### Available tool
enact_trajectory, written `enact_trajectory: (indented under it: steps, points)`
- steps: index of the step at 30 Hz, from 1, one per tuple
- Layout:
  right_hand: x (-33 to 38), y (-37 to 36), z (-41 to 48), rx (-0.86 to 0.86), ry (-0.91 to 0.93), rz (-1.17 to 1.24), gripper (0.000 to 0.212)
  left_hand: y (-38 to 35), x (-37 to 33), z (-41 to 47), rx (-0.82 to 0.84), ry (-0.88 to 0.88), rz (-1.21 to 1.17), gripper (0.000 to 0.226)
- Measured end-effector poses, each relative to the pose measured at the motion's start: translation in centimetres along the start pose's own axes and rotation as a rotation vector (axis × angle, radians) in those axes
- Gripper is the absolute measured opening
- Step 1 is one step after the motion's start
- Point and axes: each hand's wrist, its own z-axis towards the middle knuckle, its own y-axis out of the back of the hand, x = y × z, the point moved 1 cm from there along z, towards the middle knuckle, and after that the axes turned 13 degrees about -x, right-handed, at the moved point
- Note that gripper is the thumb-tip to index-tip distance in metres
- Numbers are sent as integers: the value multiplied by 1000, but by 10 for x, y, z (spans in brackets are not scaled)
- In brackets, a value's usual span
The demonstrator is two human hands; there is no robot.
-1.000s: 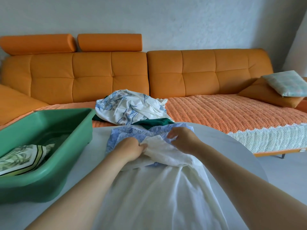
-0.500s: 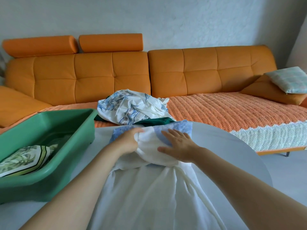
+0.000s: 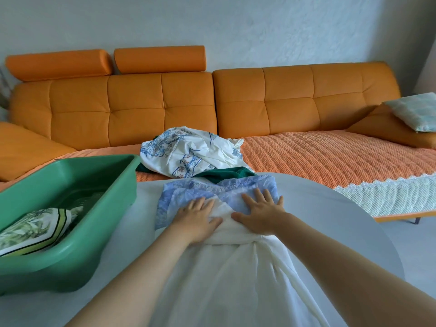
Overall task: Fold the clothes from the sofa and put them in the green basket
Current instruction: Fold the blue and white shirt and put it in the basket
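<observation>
My left hand (image 3: 197, 223) and right hand (image 3: 262, 214), fingers straight, pressing the blue-and-white garment (image 3: 224, 286) on the table (image 3: 330, 220); green basket (image 3: 70, 263) beside, folded leaf-print cloth (image 3: 35, 230) inside

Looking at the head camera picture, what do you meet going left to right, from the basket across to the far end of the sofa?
green basket → left hand → right hand → pale pillow

A pale textured wall (image 3: 259, 24) stood behind the orange sofa (image 3: 283, 97). A woven throw (image 3: 318, 156) covered its seat, with two cushions (image 3: 415, 112) at the right end. A white table (image 3: 330, 208) stood on the grey floor (image 3: 420, 256).
</observation>
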Motion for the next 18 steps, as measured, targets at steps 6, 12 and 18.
enact_trajectory:
  steps: [6,12,18]
  points:
    - [-6,-6,12,70,-36,-71,97,-14,8,3,76,52,-24,80]
    - [43,-4,23,-98,-43,15,70,-21,18,20,67,99,-7,79]
    - [49,-32,31,-34,3,87,79,-29,37,44,56,96,-16,75]
